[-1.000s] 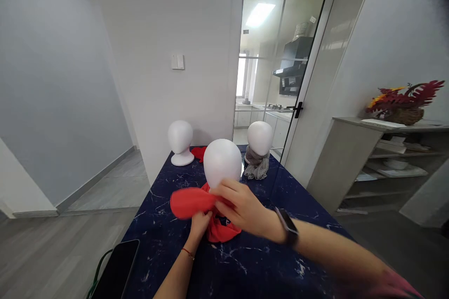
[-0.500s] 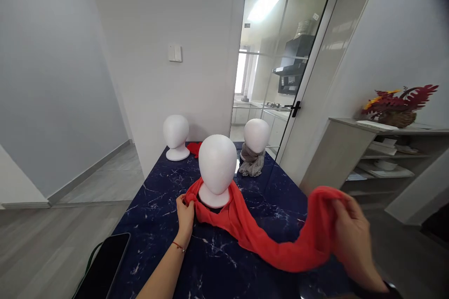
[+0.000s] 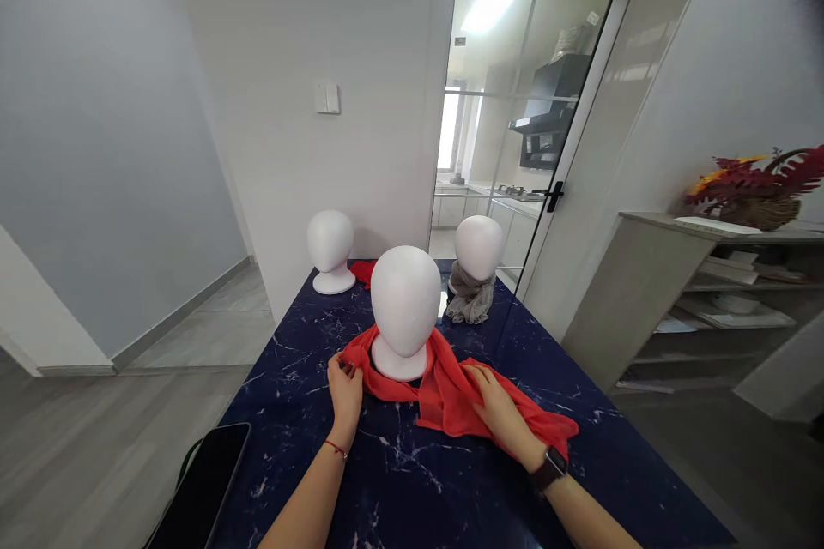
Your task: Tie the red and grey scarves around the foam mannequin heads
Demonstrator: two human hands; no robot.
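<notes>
A white foam mannequin head stands upright in the middle of the dark blue marbled table. Around its base runs a red scarf, whose loose length spreads out to the right on the tabletop. My left hand pinches the scarf's edge at the left of the head's base. On the right, my right hand lies over the loose part with its fingers stretched out on the cloth. The scarf's part behind the head is hidden.
Behind stand a bare mannequin head and another mannequin head wrapped in a grey scarf. A red cloth lies between them. A phone sits at the left edge. Beyond are a glass door and a shelf unit.
My right hand has come in leftward and down, and the scarf end it held raised on the right now lies on the table. My left hand stays at the scarf's left side.
</notes>
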